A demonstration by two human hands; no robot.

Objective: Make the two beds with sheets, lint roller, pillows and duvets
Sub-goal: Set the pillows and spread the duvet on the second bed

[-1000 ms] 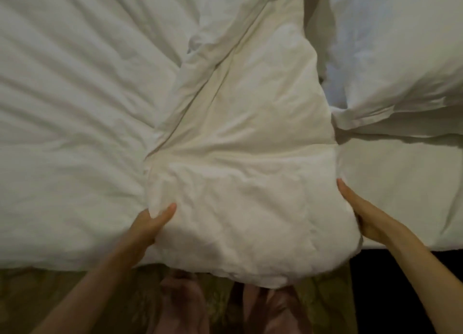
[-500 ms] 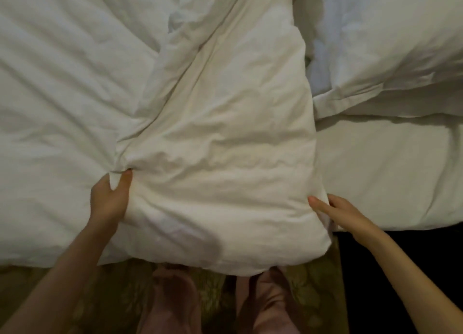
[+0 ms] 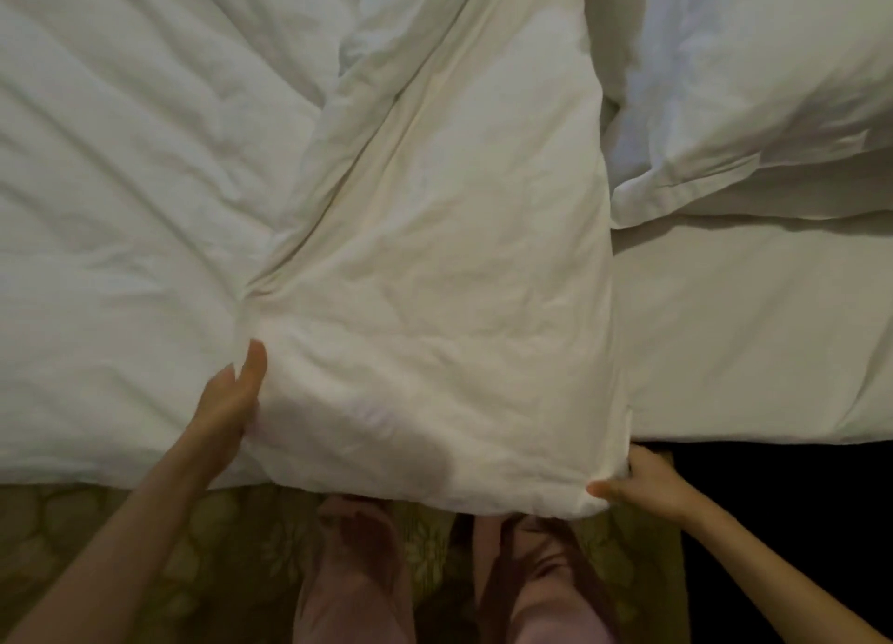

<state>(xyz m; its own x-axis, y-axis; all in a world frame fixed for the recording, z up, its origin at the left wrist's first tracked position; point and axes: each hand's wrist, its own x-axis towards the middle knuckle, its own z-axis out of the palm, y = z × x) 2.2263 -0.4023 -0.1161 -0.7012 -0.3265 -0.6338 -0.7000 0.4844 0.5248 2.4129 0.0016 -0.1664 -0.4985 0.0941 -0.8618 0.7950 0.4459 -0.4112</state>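
Note:
A white duvet (image 3: 121, 208) covers the left of the bed. A thick folded-over flap of the duvet (image 3: 435, 305) runs down the middle to the near edge. My left hand (image 3: 232, 397) lies with straight fingers against the flap's left edge, pressing into the fold. My right hand (image 3: 642, 479) pinches the flap's lower right corner at the bed's near edge, thumb under the fabric. A white pillow (image 3: 773, 87) lies at the upper right on the bare white sheet (image 3: 749, 343).
A patterned olive carpet (image 3: 96, 522) runs along the near edge of the bed. My legs in pink trousers (image 3: 352, 571) stand against the bed below the flap. To the lower right the floor is dark.
My right hand dropped from the flap's right side to its lower corner and took hold. My left hand loosened from gripping the left edge to lying flat against it.

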